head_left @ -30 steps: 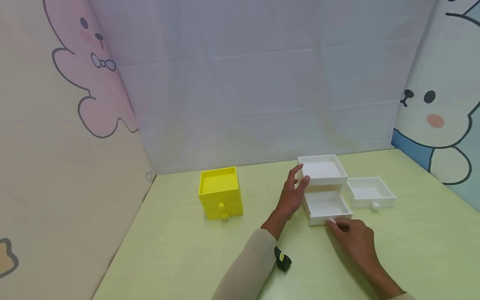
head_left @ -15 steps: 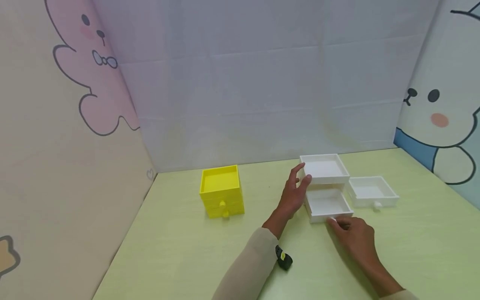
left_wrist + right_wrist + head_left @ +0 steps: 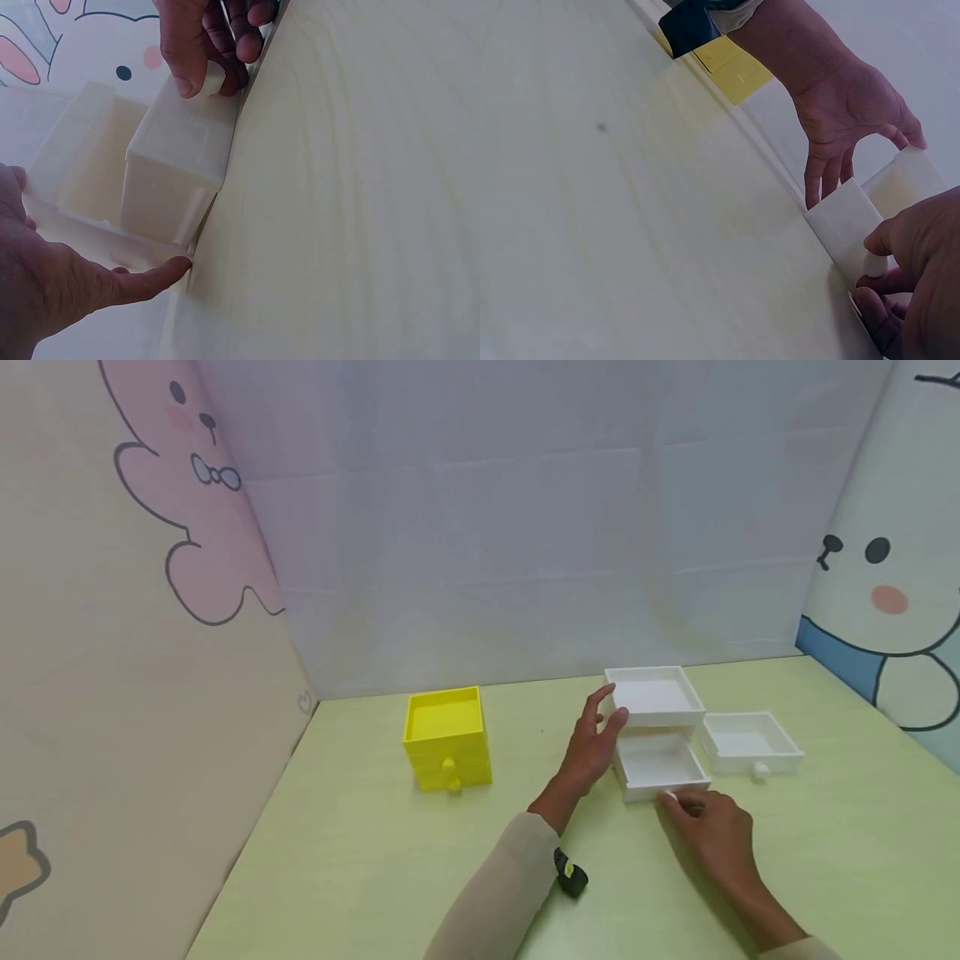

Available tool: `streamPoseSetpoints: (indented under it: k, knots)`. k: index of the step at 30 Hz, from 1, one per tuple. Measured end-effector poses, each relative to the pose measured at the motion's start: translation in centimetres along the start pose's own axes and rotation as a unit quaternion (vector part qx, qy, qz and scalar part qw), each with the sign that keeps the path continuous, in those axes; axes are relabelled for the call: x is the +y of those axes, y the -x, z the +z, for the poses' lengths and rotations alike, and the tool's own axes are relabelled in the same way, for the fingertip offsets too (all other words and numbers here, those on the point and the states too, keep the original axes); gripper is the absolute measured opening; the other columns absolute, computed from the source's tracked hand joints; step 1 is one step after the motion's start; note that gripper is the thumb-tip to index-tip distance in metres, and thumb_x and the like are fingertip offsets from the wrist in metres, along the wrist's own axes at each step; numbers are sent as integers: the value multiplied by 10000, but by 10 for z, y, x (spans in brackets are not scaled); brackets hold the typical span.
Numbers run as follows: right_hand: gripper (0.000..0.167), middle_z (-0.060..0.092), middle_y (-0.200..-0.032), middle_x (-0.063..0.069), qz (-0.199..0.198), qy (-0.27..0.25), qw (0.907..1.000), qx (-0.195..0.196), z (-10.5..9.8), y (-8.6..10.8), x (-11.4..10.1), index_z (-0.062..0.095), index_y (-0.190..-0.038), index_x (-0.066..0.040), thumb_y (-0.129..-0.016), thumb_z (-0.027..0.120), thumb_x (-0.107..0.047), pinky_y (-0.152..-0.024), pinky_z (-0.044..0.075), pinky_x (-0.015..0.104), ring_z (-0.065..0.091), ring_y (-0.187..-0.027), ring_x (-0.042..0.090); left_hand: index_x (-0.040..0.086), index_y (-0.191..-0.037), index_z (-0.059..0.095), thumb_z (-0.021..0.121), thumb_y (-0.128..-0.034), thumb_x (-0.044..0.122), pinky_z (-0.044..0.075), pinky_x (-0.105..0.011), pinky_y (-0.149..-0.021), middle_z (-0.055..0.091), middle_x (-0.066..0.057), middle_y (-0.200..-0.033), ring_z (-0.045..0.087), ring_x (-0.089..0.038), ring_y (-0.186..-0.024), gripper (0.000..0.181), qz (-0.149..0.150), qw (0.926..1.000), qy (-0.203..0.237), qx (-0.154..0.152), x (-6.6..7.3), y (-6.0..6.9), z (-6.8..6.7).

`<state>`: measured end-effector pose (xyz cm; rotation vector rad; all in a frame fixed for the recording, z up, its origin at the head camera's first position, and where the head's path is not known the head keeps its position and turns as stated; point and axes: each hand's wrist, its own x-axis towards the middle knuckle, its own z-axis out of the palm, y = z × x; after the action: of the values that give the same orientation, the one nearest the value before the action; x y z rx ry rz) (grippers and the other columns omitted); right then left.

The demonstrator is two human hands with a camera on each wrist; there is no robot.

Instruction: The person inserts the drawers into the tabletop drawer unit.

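White drawer [image 3: 641, 794] sits partly out of its cabinet [image 3: 663, 719] on the table [image 3: 337, 860], its knob [image 3: 216, 77] pinched by your right hand [image 3: 712, 831], while your left hand [image 3: 588, 752], fingers extended, seemingly braces the cabinet's side.

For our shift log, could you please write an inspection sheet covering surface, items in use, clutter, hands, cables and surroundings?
Surface: pale yellow-green tabletop, one small dark speck.
Items in use: white drawer unit, its lower drawer pulled partly out; loose white drawer beside it, on the right.
Clutter: nothing seen, apart from a yellow drawer unit standing to the left.
Hands: left hand touches the white unit's side; right hand pinches the lower drawer's knob.
Cables: nothing seen.
Surroundings: pale back sheet; cartoon-printed side walls.
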<state>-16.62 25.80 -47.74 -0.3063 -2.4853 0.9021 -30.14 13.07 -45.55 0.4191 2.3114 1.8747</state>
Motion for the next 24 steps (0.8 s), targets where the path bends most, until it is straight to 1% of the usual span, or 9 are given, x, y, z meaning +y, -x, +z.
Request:
streamPoseSetpoints:
  k: [6, 9, 15, 20, 24]
  knots:
    - [162, 740, -769, 57, -51, 8, 9999, 101, 2, -1, 1, 807, -836, -93, -874, 764, -244, -618, 449, 355, 620, -676, 82, 545, -1400, 425, 522, -989, 505, 467, -518, -940, 499, -36, -1416, 478, -232, -1291, 424, 24, 10000, 4, -10, 0, 1, 0]
    - [157, 737, -750, 23, -61, 48, 9999, 133, 3, -1, 2, 810, -830, -111, -874, 764, -254, -609, 439, 342, 591, -662, 41, 539, -1404, 424, 520, -989, 507, 467, -513, -937, 503, -41, -1409, 482, -235, -1288, 427, 41, 10000, -20, -19, 0, 2, 1]
    - [161, 735, -760, 38, -42, 27, 9998, 192, 3, -1, 2, 812, -834, -101, -866, 775, -255, -623, 446, 354, 602, -680, 59, 530, -1401, 432, 525, -987, 498, 473, -502, -931, 515, -44, -1395, 492, -254, -1285, 425, 53, 10000, 4, -4, 1, 3, 1]
    - [159, 734, -770, 50, -6, 0, 9998, 200, 4, -1, 2, 813, -841, -100, -864, 778, -253, -631, 442, 360, 598, -684, 65, 532, -1403, 428, 522, -988, 502, 476, -502, -932, 513, -33, -1399, 490, -232, -1280, 426, 57, 10000, -9, 0, 2, 2, 0]
    - [155, 734, -775, 45, 18, -11, 9998, 196, 5, -2, 1, 814, -840, -112, -866, 774, -259, -636, 435, 353, 585, -687, 38, 534, -1401, 429, 527, -989, 497, 472, -506, -937, 511, -30, -1401, 489, -234, -1284, 425, 49, 10000, -5, 7, 1, 2, -1]
